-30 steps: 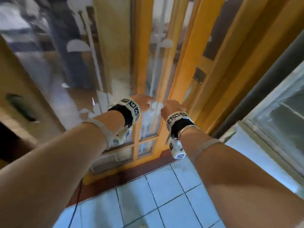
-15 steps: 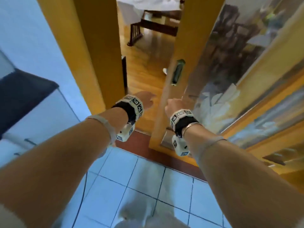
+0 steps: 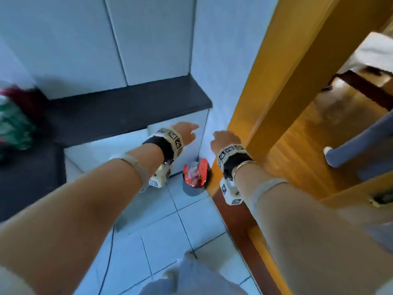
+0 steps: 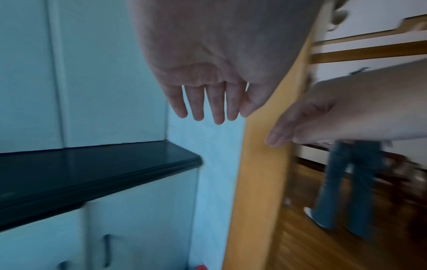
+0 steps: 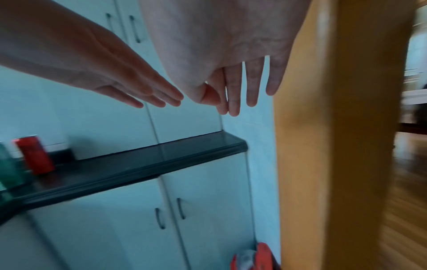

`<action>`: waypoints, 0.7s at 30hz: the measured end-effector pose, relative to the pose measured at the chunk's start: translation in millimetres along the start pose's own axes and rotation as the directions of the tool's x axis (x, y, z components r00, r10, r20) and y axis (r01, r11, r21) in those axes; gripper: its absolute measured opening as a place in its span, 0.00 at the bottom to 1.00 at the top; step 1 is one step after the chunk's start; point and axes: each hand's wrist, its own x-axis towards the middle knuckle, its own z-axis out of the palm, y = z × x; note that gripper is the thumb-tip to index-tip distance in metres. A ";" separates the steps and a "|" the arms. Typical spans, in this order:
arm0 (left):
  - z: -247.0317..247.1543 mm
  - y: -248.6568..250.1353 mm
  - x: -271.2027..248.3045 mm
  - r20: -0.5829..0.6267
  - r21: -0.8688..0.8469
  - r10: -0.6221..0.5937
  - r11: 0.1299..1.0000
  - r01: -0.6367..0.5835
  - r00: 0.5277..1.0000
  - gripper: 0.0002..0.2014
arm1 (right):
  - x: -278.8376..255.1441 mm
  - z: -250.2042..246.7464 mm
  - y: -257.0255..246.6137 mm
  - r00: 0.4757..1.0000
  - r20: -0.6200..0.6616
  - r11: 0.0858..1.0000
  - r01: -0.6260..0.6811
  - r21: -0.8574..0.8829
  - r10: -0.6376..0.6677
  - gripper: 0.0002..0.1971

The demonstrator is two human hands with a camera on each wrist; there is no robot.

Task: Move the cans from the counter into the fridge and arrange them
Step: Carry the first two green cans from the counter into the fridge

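Observation:
A red can (image 5: 34, 155) stands on the black counter (image 5: 138, 160) at the left, beside a blurred green can (image 5: 9, 171). In the head view the same cans are a red and green blur (image 3: 14, 116) at the far left of the counter (image 3: 127, 107). My left hand (image 3: 187, 130) and right hand (image 3: 225, 139) hang in the air side by side past the counter's right end, fingers straight and holding nothing. The wrist views show the left hand (image 4: 208, 102) and right hand (image 5: 242, 87) with empty palms. No fridge is in view.
White cabinets (image 3: 106, 39) stand above the counter and below it (image 5: 161, 210). A small bin with a red liner (image 3: 194, 177) sits on the tiled floor by the yellow door frame (image 3: 276, 92). Another person's legs in jeans (image 4: 342, 186) stand on the wooden floor beyond.
The view has swung left from the glass doors and doorway to the counter and cabinets. Both hands stay held out in front, empty as before.

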 end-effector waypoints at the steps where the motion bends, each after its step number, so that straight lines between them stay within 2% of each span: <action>1: -7.3 -16.0 -1.8 -0.023 -0.002 -0.053 0.999 0.053 0.998 0.23 | 11.1 -3.4 -15.1 0.998 -0.001 0.998 0.057 -0.009 -0.057 0.18; 5: -28.1 -81.1 -24.4 -0.114 -0.084 -0.268 0.962 0.259 0.957 0.23 | 39.8 -13.0 -82.0 0.961 -0.012 0.961 0.277 -0.029 -0.277 0.19; 10: -41.4 -159.1 -77.4 -0.130 -0.185 -0.496 0.863 0.471 0.858 0.23 | 52.4 -15.7 -173.3 0.871 -0.016 0.869 0.490 -0.070 -0.492 0.18; 16: -43.9 -250.0 -151.6 -0.158 -0.288 -0.670 0.734 0.616 0.725 0.24 | 45.1 -12.2 -288.5 0.739 0.019 0.728 0.668 -0.156 -0.674 0.17; 21: -44.0 -324.3 -215.9 -0.178 -0.346 -0.762 0.641 0.685 0.623 0.23 | 25.1 0.7 -391.9 0.665 0.046 0.652 0.741 -0.158 -0.745 0.16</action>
